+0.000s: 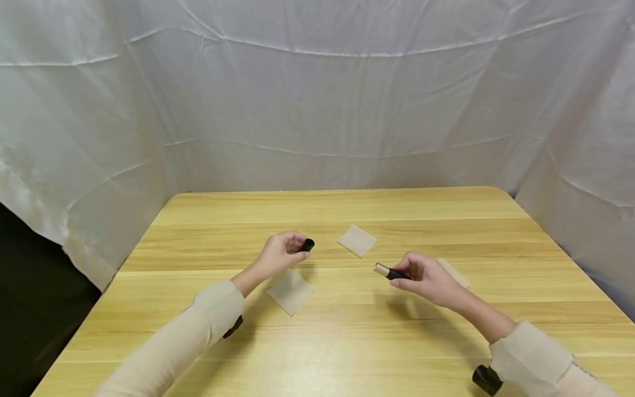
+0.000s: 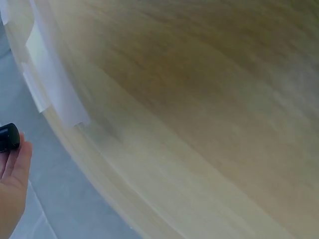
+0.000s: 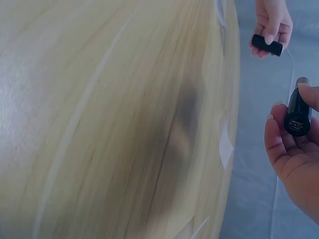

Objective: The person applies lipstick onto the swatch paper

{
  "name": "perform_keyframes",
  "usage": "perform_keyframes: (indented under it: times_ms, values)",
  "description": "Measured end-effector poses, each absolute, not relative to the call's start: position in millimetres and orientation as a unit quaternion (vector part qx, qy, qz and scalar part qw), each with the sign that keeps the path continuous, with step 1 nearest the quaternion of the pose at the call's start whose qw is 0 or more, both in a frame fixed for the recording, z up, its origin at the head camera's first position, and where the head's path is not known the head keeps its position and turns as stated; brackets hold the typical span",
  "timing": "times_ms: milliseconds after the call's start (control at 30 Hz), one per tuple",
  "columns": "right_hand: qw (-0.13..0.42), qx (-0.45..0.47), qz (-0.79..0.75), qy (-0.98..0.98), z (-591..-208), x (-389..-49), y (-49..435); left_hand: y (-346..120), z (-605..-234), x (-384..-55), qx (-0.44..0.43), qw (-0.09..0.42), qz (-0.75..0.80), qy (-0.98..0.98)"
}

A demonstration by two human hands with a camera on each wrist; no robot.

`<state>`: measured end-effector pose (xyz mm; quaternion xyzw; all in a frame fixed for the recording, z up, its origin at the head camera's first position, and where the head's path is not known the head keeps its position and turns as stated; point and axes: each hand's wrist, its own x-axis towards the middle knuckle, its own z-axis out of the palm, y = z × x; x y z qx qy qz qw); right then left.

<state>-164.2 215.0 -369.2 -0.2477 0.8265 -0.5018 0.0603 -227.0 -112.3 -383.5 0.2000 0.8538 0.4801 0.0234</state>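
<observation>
ok, nearest, btm of view: beige sleeves [image 1: 533, 353] on both forearms, w/ a small blk gadget [image 1: 488, 379] at the right wrist & another blk bit [image 1: 233, 326] at the left cuff.

past the cuffs, the right hand [image 1: 430, 277] pinches a tube [image 1: 397, 274] btwn thumb & fingers, held up off the table [image 1: 317, 342], shadow below. tube is blk w/ a pale metallic end, which pts left toward the other hand; its blk base has tiny lettering in the right wrist view, too small to read. left paper [image 1: 291, 294] lies flat just this side of the left hand [image 1: 276, 255]. that hand grips a short blk cap [image 1: 308, 245], thumb one side, fingers the other, dark round end facing right. cap & tube are apart, w/ bare wood btwn.

right paper [image 1: 455, 272] sits behind the right hand, partly hidden. mid paper [image 1: 357, 241] is a bit farther, btwn the hands. beyond the table's far edge: pale wrinkled curtain [image 1: 337, 110], also down both sides.
</observation>
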Motion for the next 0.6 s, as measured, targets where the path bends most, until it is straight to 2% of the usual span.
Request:
perform_keyframes:
  times_ms: [600]
  values:
    - [0.084, -0.241, -0.506, 0.824, -374.4, -166.0, 198.4, -101.8, -396.1, -241.1, 0.156, 0.020, 0.477, 0.865]
